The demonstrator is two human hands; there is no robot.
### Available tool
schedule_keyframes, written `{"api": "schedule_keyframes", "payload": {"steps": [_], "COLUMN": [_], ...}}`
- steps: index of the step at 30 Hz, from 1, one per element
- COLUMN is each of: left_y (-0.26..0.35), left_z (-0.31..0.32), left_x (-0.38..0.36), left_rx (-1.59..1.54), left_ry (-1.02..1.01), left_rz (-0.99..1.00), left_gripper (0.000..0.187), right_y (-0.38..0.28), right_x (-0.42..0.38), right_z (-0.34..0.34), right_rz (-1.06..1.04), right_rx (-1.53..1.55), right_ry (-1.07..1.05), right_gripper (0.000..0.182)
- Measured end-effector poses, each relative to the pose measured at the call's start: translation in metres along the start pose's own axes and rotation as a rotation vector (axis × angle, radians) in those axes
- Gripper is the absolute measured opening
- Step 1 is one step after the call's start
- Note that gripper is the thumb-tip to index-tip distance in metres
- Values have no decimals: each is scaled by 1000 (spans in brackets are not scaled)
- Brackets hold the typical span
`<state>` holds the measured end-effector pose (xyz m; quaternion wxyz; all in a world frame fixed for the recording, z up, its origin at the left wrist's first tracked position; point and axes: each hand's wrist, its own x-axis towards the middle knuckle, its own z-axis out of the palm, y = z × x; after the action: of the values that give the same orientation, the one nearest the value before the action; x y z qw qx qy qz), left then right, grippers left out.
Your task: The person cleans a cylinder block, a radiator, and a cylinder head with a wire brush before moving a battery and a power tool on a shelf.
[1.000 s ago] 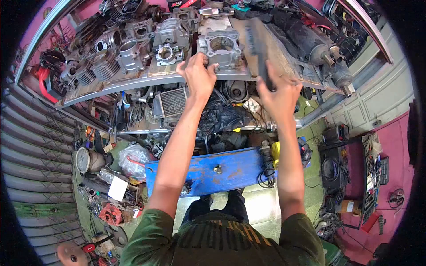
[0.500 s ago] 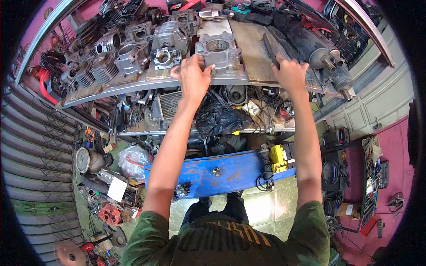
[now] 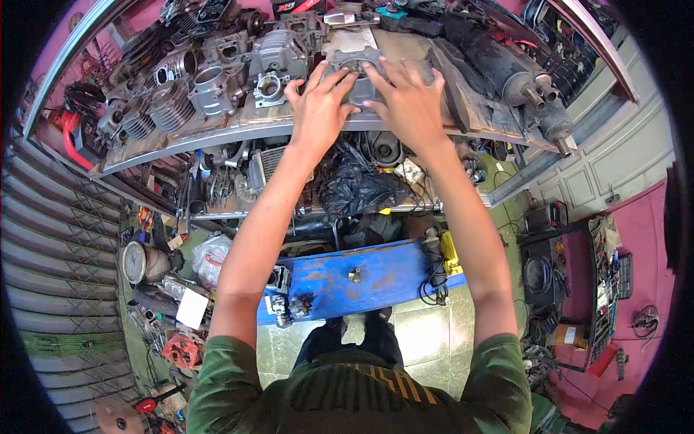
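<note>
Both my hands are at a grey metal engine casting (image 3: 363, 90) on the front part of the upper shelf. My left hand (image 3: 318, 108) rests against its left side, fingers bent over the top edge. From the right, my right hand (image 3: 410, 105) reaches over the casting with fingers spread, the fingertips on its top rim. The hands hide much of the part. Just left of my left hand lies a small round-bored metal part (image 3: 268, 88), with a finned engine case (image 3: 279, 54) behind it. A dark flat wedge-like piece (image 3: 450, 87) lies right of my right hand.
Several cylinders (image 3: 170, 108) fill the shelf's left side, and dark exhaust mufflers (image 3: 506, 69) its right. The metal shelf edge (image 3: 238, 136) runs below my hands. A black plastic bag (image 3: 358, 184) lies on the lower shelf. Nearer stands a blue bench (image 3: 369, 278) with small parts.
My right hand has moved left from the dark wedge-like piece onto the casting. My left hand has shifted slightly up and right, its fingers now over the casting's edge.
</note>
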<state>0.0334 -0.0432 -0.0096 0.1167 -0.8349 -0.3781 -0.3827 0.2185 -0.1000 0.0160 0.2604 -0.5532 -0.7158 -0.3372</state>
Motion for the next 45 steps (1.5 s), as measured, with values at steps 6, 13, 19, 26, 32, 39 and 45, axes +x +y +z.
{"api": "schedule_keyframes", "payload": {"steps": [6, 13, 19, 26, 32, 39, 45], "left_y": [-8, -7, -8, -25, -29, -1, 33], "left_z": [11, 32, 37, 56, 43, 32, 43], "left_x": [12, 25, 36, 44, 66, 77, 93], "left_rx": [85, 171, 230, 177, 216, 190, 175], "left_ry": [-38, -39, -73, 27, -3, -53, -128], "left_rz": [8, -8, -27, 24, 111, 96, -25], "left_gripper": [67, 69, 65, 48, 23, 22, 18], "right_y": [8, 22, 30, 33, 41, 67, 90], "right_x": [12, 21, 33, 34, 31, 36, 47], "right_z": [26, 43, 59, 71, 70, 69, 58], "right_rz": [70, 64, 85, 66, 0, 5, -51], "right_rx": [-80, -101, -118, -122, -67, -117, -130], "right_ry": [-74, -90, -150, -101, -36, -69, -203], "right_gripper": [42, 31, 29, 31, 34, 38, 44]}}
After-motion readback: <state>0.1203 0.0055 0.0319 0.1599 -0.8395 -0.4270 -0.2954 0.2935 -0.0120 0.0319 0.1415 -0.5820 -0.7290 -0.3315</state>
